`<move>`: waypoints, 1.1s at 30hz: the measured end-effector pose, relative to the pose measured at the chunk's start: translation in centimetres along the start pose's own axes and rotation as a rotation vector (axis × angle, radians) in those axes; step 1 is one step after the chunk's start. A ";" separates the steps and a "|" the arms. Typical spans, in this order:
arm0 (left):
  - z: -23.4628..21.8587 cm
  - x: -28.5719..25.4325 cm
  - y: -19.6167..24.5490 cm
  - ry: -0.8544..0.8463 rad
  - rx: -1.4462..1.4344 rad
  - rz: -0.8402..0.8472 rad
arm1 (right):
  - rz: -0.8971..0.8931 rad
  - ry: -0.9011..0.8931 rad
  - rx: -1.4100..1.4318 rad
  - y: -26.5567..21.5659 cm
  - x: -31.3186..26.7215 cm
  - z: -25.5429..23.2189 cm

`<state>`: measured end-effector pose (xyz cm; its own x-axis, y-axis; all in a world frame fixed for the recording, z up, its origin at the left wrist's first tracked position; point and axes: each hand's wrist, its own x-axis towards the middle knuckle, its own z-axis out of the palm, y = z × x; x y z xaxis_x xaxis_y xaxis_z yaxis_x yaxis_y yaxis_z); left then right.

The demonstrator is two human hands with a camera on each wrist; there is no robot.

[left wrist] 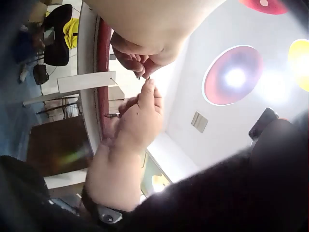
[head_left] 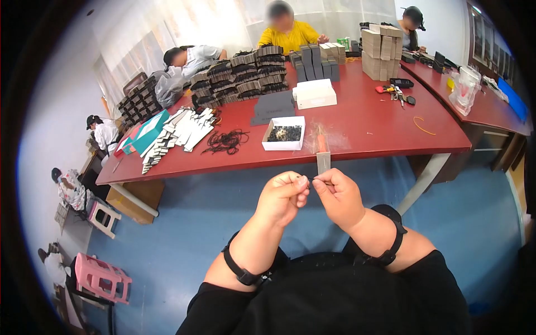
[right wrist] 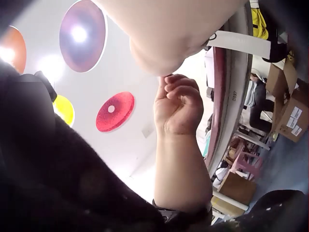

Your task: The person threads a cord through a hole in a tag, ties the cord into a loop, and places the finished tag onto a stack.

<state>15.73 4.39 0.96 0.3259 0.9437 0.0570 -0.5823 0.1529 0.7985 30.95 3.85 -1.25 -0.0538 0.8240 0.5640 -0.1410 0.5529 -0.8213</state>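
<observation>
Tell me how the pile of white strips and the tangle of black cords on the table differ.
The white strips are flat and straight-edged, while the black cords are thin and looped. The strips make a larger pile; the cords make a smaller tangle. The strips lie beside the teal box, the cords between them and the open white box. Both lie loose on the red table.

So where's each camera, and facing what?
Head: on the head, facing forward and down over the red table; forearms and hands show.
Left wrist: on that wrist, looking past the left hand to the right hand.
Right wrist: on that wrist, looking past the right hand to the left hand.
Shared: both wrist views catch ceiling lights.
</observation>
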 end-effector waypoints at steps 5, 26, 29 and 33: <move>-0.1 0.7 -2.3 -0.079 -0.267 0.094 | -0.082 -0.005 0.059 1.0 -0.1 0.4; 0.3 0.4 -1.0 -0.098 0.603 0.700 | 0.378 0.078 0.607 -0.4 0.3 0.6; 0.7 -1.0 -0.3 -0.106 0.624 0.637 | -0.369 -0.003 -0.250 -0.9 0.5 -1.1; 1.4 -2.2 -0.8 -0.058 0.596 0.656 | -0.759 -0.048 -0.389 -1.5 0.8 -1.6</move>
<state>16.53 1.82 0.98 0.1097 0.7683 0.6306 -0.1857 -0.6074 0.7724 32.65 3.92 0.29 -0.1255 0.2124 0.9691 0.1935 0.9633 -0.1860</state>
